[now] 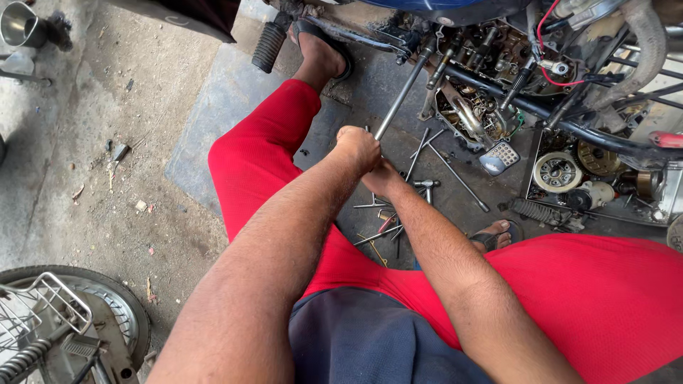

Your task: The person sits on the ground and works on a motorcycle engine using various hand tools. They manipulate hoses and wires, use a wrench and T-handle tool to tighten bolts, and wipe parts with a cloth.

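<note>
A long steel socket wrench (402,92) runs from my hands up to the open motorcycle engine (477,99). My left hand (358,146) is closed in a fist on the near end of the wrench. Just below and behind it, my right hand (380,176) grips the same handle end. I squat in red trousers, one sandalled foot (321,53) ahead and the other foot (493,238) to the right.
Loose wrenches and rods (398,213) lie on the floor under my hands. A tray of engine parts (569,178) sits at the right. A footpeg (270,44) sticks out at top. A wheel with a wire rack (64,327) is at bottom left.
</note>
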